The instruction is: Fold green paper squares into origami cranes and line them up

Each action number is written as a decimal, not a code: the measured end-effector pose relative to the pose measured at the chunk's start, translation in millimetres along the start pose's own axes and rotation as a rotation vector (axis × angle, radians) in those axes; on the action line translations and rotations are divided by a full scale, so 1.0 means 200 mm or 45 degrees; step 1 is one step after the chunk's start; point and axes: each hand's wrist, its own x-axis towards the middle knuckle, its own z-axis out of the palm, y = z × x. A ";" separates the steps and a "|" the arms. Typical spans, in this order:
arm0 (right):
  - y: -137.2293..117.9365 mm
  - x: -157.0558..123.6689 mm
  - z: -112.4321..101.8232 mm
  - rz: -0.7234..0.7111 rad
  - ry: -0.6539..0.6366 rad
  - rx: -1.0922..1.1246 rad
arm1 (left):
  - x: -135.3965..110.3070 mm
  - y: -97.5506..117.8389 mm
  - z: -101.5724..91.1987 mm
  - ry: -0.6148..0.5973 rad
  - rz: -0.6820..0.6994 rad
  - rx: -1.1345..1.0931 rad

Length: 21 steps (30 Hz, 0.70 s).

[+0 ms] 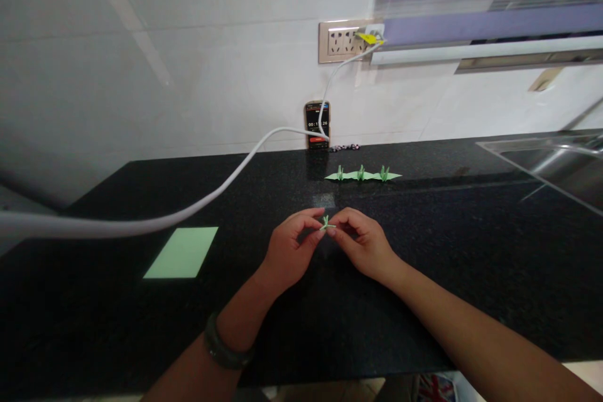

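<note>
Between my two hands, over the black countertop point(292, 333), is a small folded green paper crane point(326, 224). My left hand point(293, 245) pinches its left side between thumb and fingers. On the opposite side, the thumb and fingertips of my right hand point(365, 242) are closed on its right side. Fingertips cover part of the paper. Farther back, 3 finished green paper cranes point(361, 174) stand in a row, their wings spread end to end. A flat light-green sheet of paper point(183, 253) lies to the left of my left hand.
A phone point(316, 125) showing a timer leans against the tiled wall, with a beaded strap point(346, 147) beside it. A white cable point(235, 176) runs from the wall socket point(343, 42) past the phone and across the left. At the right is a metal sink point(556, 163).
</note>
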 end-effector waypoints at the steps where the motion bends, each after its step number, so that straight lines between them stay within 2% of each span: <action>1: 0.00 0.00 0.00 0.022 -0.003 0.029 | 0.00 0.00 0.00 -0.007 -0.008 -0.005; 5: 0.02 -0.01 0.01 0.003 -0.021 0.032 | 0.01 0.00 -0.01 -0.015 0.041 0.070; 9: 0.02 0.00 0.01 -0.031 0.033 -0.050 | 0.01 0.01 -0.01 0.017 0.122 0.163; 15: 0.01 0.01 0.00 -0.003 0.086 -0.049 | 0.01 0.01 -0.01 0.087 0.152 0.223; 18: 0.01 0.00 0.01 0.011 0.086 -0.034 | 0.01 0.01 -0.01 0.115 0.106 0.229; 21: 0.01 -0.01 0.01 0.058 0.051 -0.010 | 0.00 0.00 -0.01 0.166 -0.022 0.185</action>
